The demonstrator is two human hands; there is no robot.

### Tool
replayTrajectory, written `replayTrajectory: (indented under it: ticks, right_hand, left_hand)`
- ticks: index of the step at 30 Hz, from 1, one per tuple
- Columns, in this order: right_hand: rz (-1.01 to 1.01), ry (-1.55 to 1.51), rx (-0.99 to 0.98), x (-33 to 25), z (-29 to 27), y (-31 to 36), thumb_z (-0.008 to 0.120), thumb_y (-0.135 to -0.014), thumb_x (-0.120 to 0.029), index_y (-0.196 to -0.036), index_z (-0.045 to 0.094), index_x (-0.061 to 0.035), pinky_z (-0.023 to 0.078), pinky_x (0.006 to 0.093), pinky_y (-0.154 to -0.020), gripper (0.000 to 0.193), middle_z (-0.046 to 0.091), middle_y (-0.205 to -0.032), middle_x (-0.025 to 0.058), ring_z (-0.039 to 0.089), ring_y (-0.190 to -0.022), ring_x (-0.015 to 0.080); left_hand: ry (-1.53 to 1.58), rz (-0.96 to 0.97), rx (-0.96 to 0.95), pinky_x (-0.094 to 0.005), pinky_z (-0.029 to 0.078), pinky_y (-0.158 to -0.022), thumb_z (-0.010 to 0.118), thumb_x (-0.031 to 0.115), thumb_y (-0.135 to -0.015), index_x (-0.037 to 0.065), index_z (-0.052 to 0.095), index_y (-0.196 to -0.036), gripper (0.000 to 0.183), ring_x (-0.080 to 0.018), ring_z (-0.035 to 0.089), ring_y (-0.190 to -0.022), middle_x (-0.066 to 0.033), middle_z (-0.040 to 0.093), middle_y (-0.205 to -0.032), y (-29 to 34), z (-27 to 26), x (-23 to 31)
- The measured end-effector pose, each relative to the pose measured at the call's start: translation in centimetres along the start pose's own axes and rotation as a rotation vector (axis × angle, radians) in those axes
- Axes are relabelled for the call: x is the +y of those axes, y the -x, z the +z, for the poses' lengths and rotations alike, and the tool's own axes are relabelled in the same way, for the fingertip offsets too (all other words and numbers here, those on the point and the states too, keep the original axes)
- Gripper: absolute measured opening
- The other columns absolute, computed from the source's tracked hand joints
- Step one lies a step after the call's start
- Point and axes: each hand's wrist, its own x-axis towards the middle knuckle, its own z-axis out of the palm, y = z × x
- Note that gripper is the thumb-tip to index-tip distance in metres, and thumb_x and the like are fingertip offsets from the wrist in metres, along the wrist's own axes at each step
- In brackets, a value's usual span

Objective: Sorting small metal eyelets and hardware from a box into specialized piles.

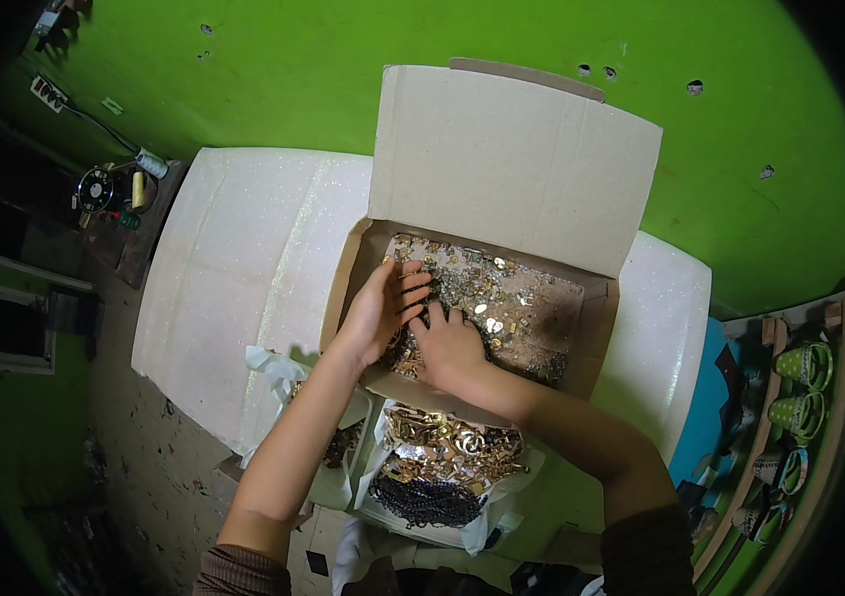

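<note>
A cardboard box [596, 333] stands with its lid [517, 164] raised at the back. Loose gold, silver and clear metal bits and beads [502, 288] are scattered over its floor, thickest toward the left. Inside the left part, my left hand [383, 308] is on its side, fingers stretched and apart, palm toward the right hand. My right hand [449, 348] reaches over the front wall, back up, with its fingers apart and bent down among the bits. Its fingertips are partly hidden, and I see nothing held in either hand.
Before the box, a paper-lined container holds gold-coloured pieces [452, 442] and black chain [427, 502]. A white glittery sheet [244, 268] lies beneath the box. On the right, a wooden rack [750, 437] holds green sandals [798, 415]. Thread spools [149, 164] stand far left, by the green wall [293, 70].
</note>
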Motion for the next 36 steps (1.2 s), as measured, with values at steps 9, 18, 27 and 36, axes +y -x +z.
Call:
replayTrajectory:
  ticks: [9,18,27,36]
  right_hand:
    - [-0.013,-0.065,0.026,-0.1,0.8,-0.1,0.073,-0.06,-0.022,-0.113,0.043,-0.0068,0.049,0.0391,-0.075,0.063,0.042,-0.111,0.0161,0.048,-0.099,0.0323]
    - [-0.02,-0.13,-0.002,-0.3,0.5,-0.3,0.071,-0.064,-0.023,-0.111,0.046,-0.011,0.049,0.0398,-0.075,0.055,0.043,-0.109,0.0163,0.048,-0.1,0.0328]
    - [-0.082,-0.105,-0.05,0.3,0.3,-0.6,0.071,-0.064,-0.023,-0.109,0.049,-0.0105,0.049,0.04,-0.076,0.051,0.044,-0.108,0.016,0.048,-0.1,0.0321]
    - [-0.02,-0.142,-0.167,-0.4,-0.7,-0.6,0.07,-0.063,-0.023,-0.109,0.049,-0.0102,0.047,0.0413,-0.079,0.052,0.046,-0.107,0.0151,0.049,-0.102,0.0328]
  left_hand:
    - [0.062,-0.008,0.054,-0.0326,0.036,-0.089,0.034,0.043,-0.09,0.006,0.045,-0.118,0.047,-0.0188,0.047,-0.099,-0.0084,0.052,-0.108,-0.3,-2.0,-1.0]
    - [0.046,-0.02,0.078,-0.0312,0.036,-0.089,0.032,0.042,-0.091,0.006,0.045,-0.118,0.047,-0.0183,0.047,-0.1,-0.0084,0.051,-0.112,0.2,-1.9,-0.9]
    - [0.032,0.021,0.022,-0.031,0.036,-0.088,0.033,0.041,-0.091,0.006,0.045,-0.119,0.047,-0.0168,0.047,-0.099,-0.0072,0.051,-0.11,0.4,-2.2,-0.6]
    - [0.037,0.038,0.019,-0.0303,0.037,-0.087,0.034,0.041,-0.091,0.006,0.045,-0.118,0.045,-0.0164,0.048,-0.098,-0.0068,0.052,-0.109,0.4,-2.8,-0.6]
